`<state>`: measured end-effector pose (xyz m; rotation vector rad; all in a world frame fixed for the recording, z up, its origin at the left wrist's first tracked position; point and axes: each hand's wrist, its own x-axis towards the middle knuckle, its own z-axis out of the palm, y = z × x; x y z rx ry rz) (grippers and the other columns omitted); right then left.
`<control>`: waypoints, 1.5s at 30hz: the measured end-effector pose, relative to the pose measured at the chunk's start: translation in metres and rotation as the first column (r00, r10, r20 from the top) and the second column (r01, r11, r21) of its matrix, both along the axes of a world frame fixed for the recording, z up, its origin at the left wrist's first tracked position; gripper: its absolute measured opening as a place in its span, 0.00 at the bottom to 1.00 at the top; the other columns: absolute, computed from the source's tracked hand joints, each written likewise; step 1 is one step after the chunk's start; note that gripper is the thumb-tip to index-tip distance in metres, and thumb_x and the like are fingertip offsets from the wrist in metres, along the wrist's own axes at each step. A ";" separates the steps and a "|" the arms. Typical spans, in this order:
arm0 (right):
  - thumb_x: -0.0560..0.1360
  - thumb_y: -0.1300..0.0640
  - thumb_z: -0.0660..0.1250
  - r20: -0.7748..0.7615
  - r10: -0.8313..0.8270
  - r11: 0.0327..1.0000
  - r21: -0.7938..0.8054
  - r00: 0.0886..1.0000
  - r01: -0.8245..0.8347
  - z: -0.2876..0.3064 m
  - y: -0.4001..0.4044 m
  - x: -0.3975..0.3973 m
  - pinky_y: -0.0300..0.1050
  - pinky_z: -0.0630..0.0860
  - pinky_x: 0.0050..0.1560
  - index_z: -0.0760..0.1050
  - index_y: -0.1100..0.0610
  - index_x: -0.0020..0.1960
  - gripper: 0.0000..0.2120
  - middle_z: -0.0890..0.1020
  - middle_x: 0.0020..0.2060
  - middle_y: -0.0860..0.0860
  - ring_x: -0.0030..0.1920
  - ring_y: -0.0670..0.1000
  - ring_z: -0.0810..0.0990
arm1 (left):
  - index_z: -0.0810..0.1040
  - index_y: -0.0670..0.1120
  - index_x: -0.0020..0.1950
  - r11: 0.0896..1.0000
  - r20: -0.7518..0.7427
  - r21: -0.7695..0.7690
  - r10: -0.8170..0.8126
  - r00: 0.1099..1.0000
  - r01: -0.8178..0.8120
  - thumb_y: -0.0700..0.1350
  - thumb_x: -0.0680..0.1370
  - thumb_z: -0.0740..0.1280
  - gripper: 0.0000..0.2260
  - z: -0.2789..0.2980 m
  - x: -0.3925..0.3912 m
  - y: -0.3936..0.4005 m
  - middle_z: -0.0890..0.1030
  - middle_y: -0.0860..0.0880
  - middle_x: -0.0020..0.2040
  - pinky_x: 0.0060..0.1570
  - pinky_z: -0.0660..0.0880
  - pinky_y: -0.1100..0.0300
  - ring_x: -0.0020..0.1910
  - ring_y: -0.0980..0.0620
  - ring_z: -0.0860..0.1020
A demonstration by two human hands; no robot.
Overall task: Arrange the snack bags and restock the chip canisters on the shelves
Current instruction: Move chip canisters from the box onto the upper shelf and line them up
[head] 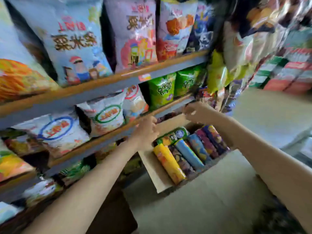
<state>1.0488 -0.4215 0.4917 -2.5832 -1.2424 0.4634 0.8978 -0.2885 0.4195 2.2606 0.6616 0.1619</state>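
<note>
Snack bags: puffy white foil snack bags (104, 118) on the middle shelf; light, crushable, lift by the edges.
Left hand (146, 132): fingers curled, grip unclear (blurred).
Canisters: glossy, stiff cardboard chip canisters (168, 163) lying in the brown box (152, 168); grip mid-barrel.
Right hand (196, 112): fingers pinched at the box flap.

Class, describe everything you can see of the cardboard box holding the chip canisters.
The box is plain brown cardboard, open at the top, flaps folded outward, standing below the shelves. Chip canisters lie inside side by side: yellow, dark, blue, purple, with a green one across their far ends. The left hand and right hand are at its far flap; their grip is blurred.
</note>
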 end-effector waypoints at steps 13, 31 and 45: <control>0.76 0.58 0.63 -0.173 -0.060 0.928 -0.373 0.983 -0.009 -0.142 -0.072 0.126 0.44 0.69 0.46 0.73 0.57 0.54 0.08 0.79 0.53 0.58 0.51 0.56 0.78 | 0.66 0.42 0.65 0.991 -0.515 -0.042 0.090 0.853 -0.129 0.45 0.80 0.60 0.15 -0.109 0.093 -0.018 0.72 0.43 0.62 0.51 0.71 0.56 0.58 0.43 0.73; 0.73 0.63 0.64 -0.177 0.428 0.796 -0.392 0.886 -0.462 -0.287 0.046 0.232 0.52 0.64 0.65 0.59 0.59 0.73 0.30 0.59 0.73 0.57 0.71 0.58 0.59 | 0.69 0.51 0.66 0.769 -0.681 -0.207 0.330 0.653 -0.605 0.60 0.67 0.63 0.29 -0.195 0.164 0.012 0.71 0.42 0.66 0.65 0.67 0.50 0.67 0.39 0.68; 0.67 0.51 0.76 -0.825 0.057 0.874 -0.231 0.562 -0.428 -0.336 0.046 0.159 0.52 0.76 0.58 0.65 0.57 0.68 0.34 0.76 0.62 0.53 0.57 0.54 0.78 | 0.66 0.53 0.56 0.246 -0.548 -0.554 0.611 0.571 -0.795 0.39 0.73 0.71 0.19 -0.228 0.152 -0.034 0.76 0.46 0.52 0.59 0.71 0.49 0.51 0.47 0.76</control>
